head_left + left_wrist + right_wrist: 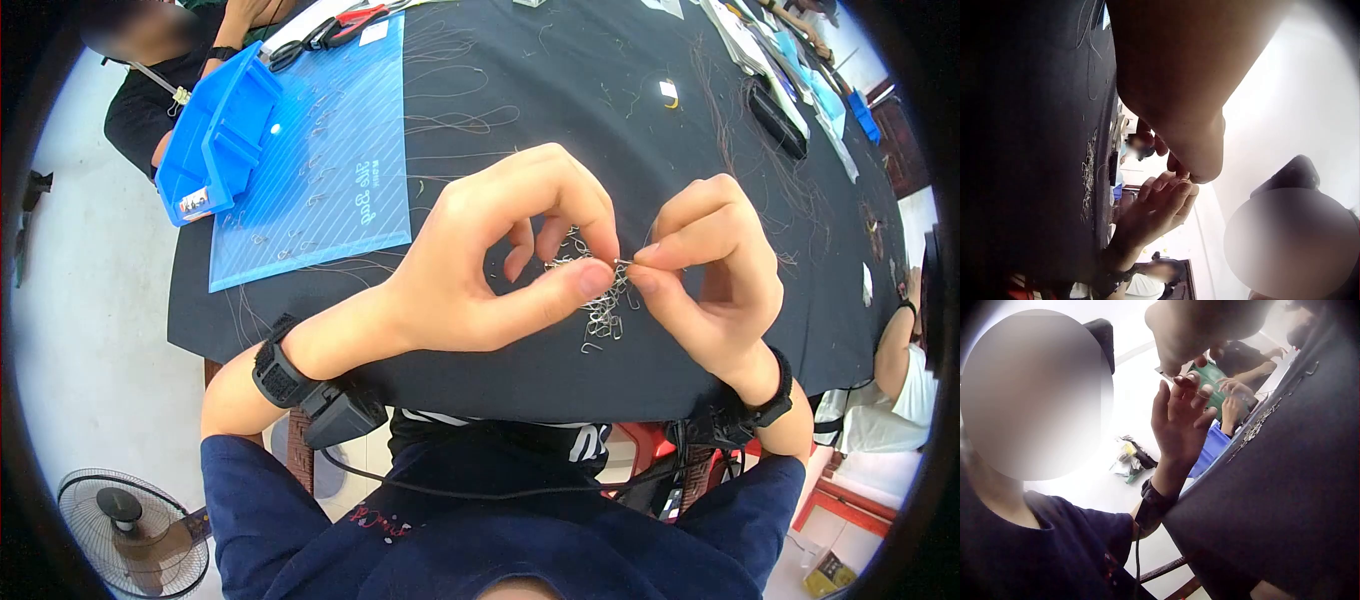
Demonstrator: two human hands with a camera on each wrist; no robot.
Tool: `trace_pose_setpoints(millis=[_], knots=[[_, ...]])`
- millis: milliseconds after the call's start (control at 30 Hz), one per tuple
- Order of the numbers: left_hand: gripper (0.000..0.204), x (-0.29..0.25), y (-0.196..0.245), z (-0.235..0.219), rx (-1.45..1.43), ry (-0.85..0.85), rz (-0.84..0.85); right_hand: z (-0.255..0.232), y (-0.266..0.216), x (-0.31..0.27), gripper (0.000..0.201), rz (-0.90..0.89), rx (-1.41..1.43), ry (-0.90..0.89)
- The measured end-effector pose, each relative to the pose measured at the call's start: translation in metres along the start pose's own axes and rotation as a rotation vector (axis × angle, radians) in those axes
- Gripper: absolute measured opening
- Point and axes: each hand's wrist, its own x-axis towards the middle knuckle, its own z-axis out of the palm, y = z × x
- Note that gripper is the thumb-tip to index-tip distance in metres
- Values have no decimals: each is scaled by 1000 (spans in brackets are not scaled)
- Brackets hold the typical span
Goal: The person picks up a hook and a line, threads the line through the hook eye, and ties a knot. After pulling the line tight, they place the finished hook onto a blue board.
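Over the near part of the table, my two hands meet fingertip to fingertip. My left hand pinches with thumb and index finger at one end of a tiny silvery fish hook; its other fingers curl loosely. From the other side, my right hand pinches the hook between thumb and index finger. Most of the hook is hidden by the fingertips. Just below and behind the fingers lies a heap of loose fish hooks on the black cloth, also seen in the right wrist view as a pile of hooks.
A blue file bag with several hooks and thin lines lies at left, a blue bin on it. Pliers rest at its far end. Thin lines trail across the cloth. People sit at left and right.
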Motion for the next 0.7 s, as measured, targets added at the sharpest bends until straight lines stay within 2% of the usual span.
trace_pose_setpoints(millis=[267,467,700], knots=[[19,2,2,-1,221,102,184,2,-2,-1,19,2,-10,5],[16,2,3,0,271,130,215,1,-2,-2,20,-25,-6,-25],[16,1,3,1,284,152,219,5,-5,-1,19,48,-13,-21]])
